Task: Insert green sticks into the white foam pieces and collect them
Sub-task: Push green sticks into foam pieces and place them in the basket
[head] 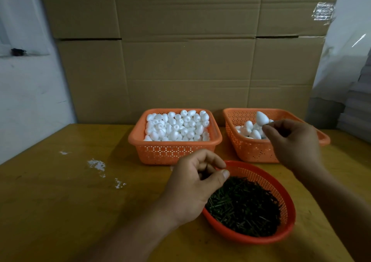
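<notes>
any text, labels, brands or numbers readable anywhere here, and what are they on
None can be read.
Cardboard boxes: plain brown, no print visible.
Clear tape patch on the cardboard: shiny, no lettering made out.
Orange baskets and round red basket: no labels or marks showing.
Small dark object on the left wall: too small and blurred to tell.

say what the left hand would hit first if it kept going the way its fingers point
Probably the green sticks in the round red basket: the left hand points right and down at the pile, though depth is unclear.
</notes>
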Tool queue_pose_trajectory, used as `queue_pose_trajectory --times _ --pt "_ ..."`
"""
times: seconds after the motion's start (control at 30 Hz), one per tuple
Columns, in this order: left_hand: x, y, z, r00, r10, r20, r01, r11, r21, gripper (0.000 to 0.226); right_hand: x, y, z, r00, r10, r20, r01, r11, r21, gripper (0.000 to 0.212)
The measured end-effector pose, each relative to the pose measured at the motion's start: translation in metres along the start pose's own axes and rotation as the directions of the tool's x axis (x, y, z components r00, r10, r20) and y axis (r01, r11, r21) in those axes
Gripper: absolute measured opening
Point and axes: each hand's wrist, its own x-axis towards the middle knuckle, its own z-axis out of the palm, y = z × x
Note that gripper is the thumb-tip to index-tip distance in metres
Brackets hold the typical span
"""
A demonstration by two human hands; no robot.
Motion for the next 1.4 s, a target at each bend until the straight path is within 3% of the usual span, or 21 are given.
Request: queue_pose_trajectory --times 0.1,0.3,0.53,0.77,0.97,1.13,1.27,1.4 --pt "-0.001 -0.002 0.001 0.999 0.021 0.029 -0.022 1.0 0.023 0.013 0.032 0.025 -0.004 1.0 0.005 -0.016 -0.009 0.969 -0.246 0.012" --pt "-0.002 -0.001 0.003 0.999 0.044 0.028 -0.045 0.997 0.064 0.026 0.068 0.039 -0.001 0.991 0.117 0.063 -0.066 0.846 -0.529 0.036" --pt "-0.003 0.001 0.004 0.998 0.05 0.025 -0.052 0.997 0.062 0.03 0.08 0.042 0.008 0.954 0.293 0.071 -0.192 0.771 -0.607 0.027" --pt "-0.004 0.003 0.005 0.997 0.059 0.043 -0.062 0.996 0.057 0.035 0.082 0.047 0.008 0.95 0.313 0.021 -0.232 0.746 -0.624 0.023" --pt "-0.004 0.007 0.004 0.996 0.092 0.015 -0.092 0.994 0.057 0.048 0.069 0.047 -0.001 0.991 0.116 -0.072 -0.136 0.82 -0.556 0.017" --pt "-0.004 0.008 0.003 0.998 0.057 0.027 -0.059 0.997 0.052 0.041 0.034 0.016 -0.003 0.997 0.016 -0.072 -0.034 0.968 -0.25 0.01" --pt "-0.002 0.009 -0.001 1.0 0.016 -0.003 -0.017 1.0 -0.019 0.027 -0.01 -0.017 -0.008 0.998 -0.05 0.033 0.052 0.996 -0.068 0.017" --pt "0.006 0.016 -0.011 0.998 -0.048 -0.047 0.047 0.999 -0.018 0.01 -0.044 -0.035 -0.008 0.971 -0.122 0.204 0.125 0.992 -0.003 0.021"
